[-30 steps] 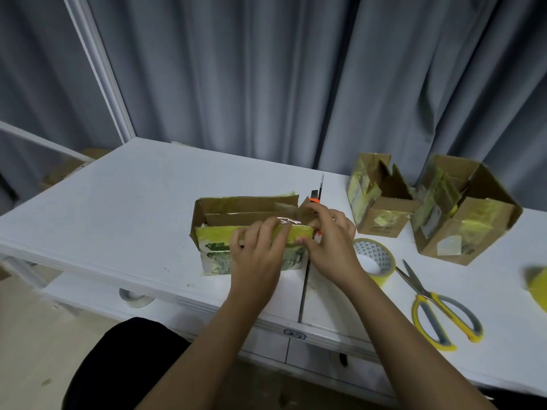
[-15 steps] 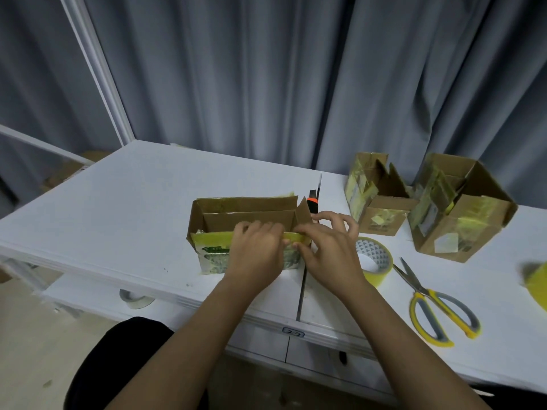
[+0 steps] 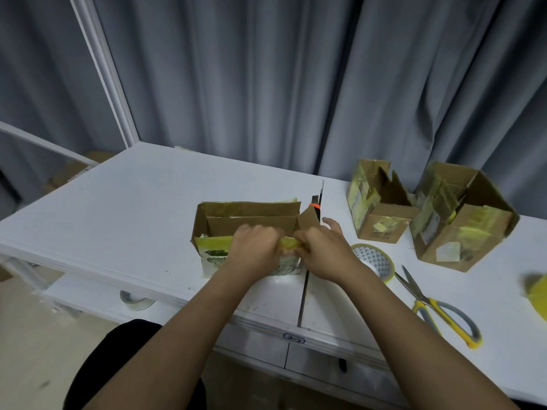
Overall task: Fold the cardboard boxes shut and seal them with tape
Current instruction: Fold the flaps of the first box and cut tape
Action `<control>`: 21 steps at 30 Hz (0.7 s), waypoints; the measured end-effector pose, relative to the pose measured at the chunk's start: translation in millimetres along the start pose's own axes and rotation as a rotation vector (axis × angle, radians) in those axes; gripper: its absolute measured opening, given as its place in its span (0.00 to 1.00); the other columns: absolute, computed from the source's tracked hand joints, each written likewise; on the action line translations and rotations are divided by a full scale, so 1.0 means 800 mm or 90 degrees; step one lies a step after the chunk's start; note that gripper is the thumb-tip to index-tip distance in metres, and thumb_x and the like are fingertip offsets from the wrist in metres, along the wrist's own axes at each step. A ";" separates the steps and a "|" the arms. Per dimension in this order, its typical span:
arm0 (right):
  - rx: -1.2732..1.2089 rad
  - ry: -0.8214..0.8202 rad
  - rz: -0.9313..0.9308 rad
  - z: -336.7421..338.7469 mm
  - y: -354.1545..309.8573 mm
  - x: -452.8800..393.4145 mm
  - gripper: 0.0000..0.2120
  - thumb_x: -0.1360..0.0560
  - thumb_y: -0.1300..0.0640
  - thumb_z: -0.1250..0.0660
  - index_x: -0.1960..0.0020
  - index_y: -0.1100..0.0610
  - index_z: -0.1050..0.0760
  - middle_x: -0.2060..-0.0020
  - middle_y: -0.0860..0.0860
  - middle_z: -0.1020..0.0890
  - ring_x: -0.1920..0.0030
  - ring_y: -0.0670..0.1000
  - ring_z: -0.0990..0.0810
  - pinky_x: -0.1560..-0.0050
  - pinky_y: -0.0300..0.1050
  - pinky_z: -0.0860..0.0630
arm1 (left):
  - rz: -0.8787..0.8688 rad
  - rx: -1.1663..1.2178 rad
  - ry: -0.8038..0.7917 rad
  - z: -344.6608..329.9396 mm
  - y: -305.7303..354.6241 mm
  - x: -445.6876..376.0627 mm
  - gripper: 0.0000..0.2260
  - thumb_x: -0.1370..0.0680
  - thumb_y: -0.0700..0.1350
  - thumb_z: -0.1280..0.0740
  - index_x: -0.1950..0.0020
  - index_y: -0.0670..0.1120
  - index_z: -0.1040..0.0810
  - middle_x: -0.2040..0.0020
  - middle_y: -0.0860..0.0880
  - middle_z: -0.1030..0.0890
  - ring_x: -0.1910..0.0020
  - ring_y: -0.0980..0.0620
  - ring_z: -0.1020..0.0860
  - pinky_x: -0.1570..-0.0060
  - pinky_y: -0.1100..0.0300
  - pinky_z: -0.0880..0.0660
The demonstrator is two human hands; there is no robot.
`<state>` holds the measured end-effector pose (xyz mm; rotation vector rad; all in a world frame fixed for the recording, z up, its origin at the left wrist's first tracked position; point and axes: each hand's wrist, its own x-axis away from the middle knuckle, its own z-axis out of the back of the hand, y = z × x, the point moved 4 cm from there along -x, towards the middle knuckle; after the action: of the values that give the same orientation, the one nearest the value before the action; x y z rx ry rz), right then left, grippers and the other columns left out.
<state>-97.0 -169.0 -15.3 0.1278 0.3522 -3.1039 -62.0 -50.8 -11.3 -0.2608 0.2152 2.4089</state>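
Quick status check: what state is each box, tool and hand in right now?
Near box: top open, flaps not folded shut; both hands at its front flap.
Middle box: open, flaps up.
Far right box: open, flaps up.
Tape roll: lying flat on the table, untouched.
Scissors: lying on the table, blades nearly closed.
Left hand: fingers curled over the flap edge.
Right hand: gripping the flap edge.

Two bare forearms are seen, with no sleeves, watch or jewellery worn. The left hand (image 3: 256, 250) and right hand (image 3: 322, 251) are ungloved. Black clothing (image 3: 118, 365) is worn on the lap.
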 end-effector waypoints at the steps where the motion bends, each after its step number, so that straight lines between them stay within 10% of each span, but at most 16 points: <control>1: 0.019 -0.008 -0.006 0.001 -0.001 -0.002 0.16 0.23 0.59 0.38 0.68 0.49 0.35 0.70 0.48 0.28 0.54 0.56 0.25 0.26 0.52 0.53 | 0.010 0.002 0.000 0.000 -0.001 -0.001 0.06 0.21 0.49 0.40 0.58 0.51 0.30 0.55 0.47 0.19 0.52 0.45 0.22 0.57 0.56 0.36; 10: -0.042 0.074 0.024 -0.002 -0.005 0.014 0.03 0.23 0.53 0.38 0.52 0.51 0.25 0.65 0.49 0.21 0.45 0.56 0.26 0.27 0.44 0.66 | 0.022 -0.006 -0.018 -0.002 0.001 0.001 0.04 0.22 0.47 0.38 0.50 0.49 0.24 0.52 0.48 0.19 0.50 0.45 0.22 0.56 0.56 0.35; 17: -0.236 0.193 -0.009 -0.014 -0.003 0.028 0.06 0.23 0.55 0.34 0.58 0.50 0.29 0.68 0.44 0.25 0.54 0.57 0.24 0.33 0.52 0.36 | 0.005 -0.001 0.037 0.005 -0.014 0.008 0.10 0.22 0.53 0.37 0.47 0.48 0.28 0.50 0.49 0.19 0.49 0.47 0.23 0.52 0.57 0.39; 21: -0.195 0.364 0.019 -0.017 -0.011 0.039 0.03 0.28 0.61 0.27 0.56 0.55 0.18 0.46 0.54 0.21 0.43 0.56 0.28 0.35 0.51 0.35 | 0.083 0.051 0.268 0.016 -0.054 0.054 0.24 0.29 0.61 0.31 0.38 0.49 0.25 0.34 0.48 0.27 0.36 0.46 0.32 0.36 0.48 0.44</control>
<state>-127.1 -157.8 -29.4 1.0007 0.8119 -2.8728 -67.4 11.5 -13.3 -0.7364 0.5320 2.4409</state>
